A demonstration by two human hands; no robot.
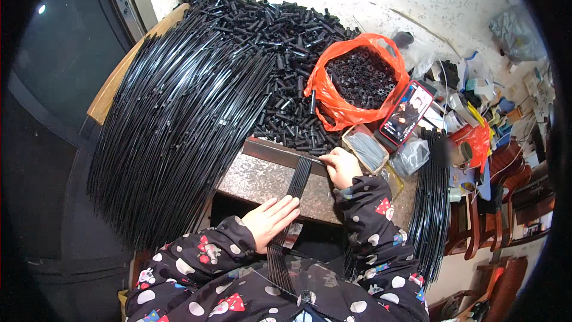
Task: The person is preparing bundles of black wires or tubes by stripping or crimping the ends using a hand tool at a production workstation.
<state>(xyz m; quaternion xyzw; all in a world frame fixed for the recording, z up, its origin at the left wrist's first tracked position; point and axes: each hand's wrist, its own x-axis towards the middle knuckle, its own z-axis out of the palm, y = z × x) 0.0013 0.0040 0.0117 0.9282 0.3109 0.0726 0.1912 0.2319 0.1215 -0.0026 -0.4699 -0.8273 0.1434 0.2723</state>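
My left hand (271,220) lies with its fingers stretched out and pressed together, flat across a row of thin black rods (300,177). These rods run side by side from the dark bar (268,151) on the table down toward my lap. Near their far ends, my right hand (341,167) is closed in a pinch; what its fingertips hold is too small and dark to make out. Beyond the bar lies a big heap of short black tubes (292,42). On the left, a large sheaf of long black rods (173,113) hangs over the table edge.
An orange plastic bag (330,107) holds small black toothed pieces. Beside it lean a phone (407,113) showing a picture and a clear box (365,148) of thin grey pieces. More black rods (430,214) hang at the right edge, with clutter and wooden chairs (476,226) beyond.
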